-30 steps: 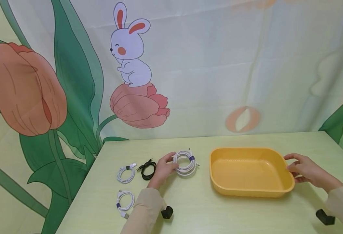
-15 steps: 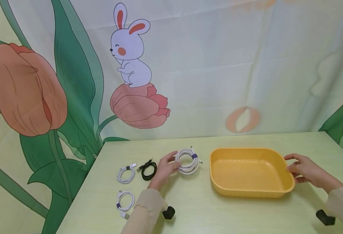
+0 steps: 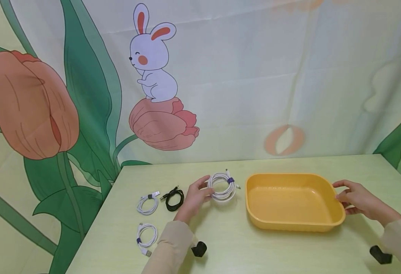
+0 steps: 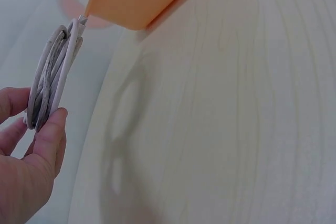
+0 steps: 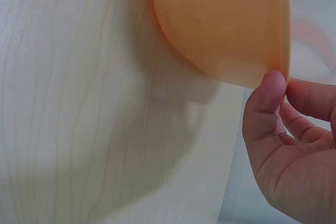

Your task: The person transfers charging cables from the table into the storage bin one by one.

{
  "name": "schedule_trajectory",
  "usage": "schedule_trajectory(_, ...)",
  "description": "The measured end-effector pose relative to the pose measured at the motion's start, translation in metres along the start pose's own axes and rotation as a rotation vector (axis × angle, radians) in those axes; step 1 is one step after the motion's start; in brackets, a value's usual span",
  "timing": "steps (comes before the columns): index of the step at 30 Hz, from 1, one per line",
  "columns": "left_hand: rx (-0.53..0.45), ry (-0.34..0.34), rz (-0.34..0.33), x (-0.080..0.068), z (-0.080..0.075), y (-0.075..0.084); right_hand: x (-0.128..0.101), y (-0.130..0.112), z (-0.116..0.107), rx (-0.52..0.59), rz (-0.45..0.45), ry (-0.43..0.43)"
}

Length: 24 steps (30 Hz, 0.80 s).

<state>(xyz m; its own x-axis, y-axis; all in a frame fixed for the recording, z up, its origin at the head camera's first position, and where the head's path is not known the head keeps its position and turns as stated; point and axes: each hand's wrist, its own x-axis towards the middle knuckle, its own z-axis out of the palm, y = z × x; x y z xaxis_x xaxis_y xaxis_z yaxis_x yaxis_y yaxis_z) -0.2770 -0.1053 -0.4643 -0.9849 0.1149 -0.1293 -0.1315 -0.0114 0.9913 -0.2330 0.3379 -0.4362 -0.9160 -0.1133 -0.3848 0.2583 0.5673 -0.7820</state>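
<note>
My left hand (image 3: 194, 198) pinches a white coiled cable (image 3: 223, 197) by its left side, thumb against fingers. A purple tie (image 3: 230, 180) binds the coil at its upper right. In the left wrist view the coil (image 4: 50, 80) stands edge-on above the table, its shadow on the wood below. To its right stands a yellow plastic tray (image 3: 293, 226) with nothing in it. My right hand (image 3: 361, 199) grips the tray's right end; the right wrist view has the thumb (image 5: 268, 93) on the outer wall and the index finger across the rim.
Left of my left hand lie a black coiled cable (image 3: 174, 208), a white coiled cable (image 3: 147, 213) with a dark tie, and nearer, another white coil with a purple tie (image 3: 138, 240). A printed rabbit-and-tulip cloth (image 3: 234, 95) hangs behind the pale wooden table (image 3: 241, 251).
My left hand has carried the white coiled cable slightly right and up, toward the tray. The right hand, tray and other cables stay in place.
</note>
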Motion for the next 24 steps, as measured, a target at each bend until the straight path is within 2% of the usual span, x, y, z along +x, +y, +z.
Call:
schedule_trajectory(8, -0.014, -0.032, 0.019, 0.0, 0.006, 0.002, -0.001, -0.002, 0.0, -0.001, -0.01, 0.003)
schedule_trajectory(24, -0.046, -0.06, -0.008, -0.004, 0.022, 0.009, 0.0, -0.002, -0.001, 0.008, -0.005, -0.005)
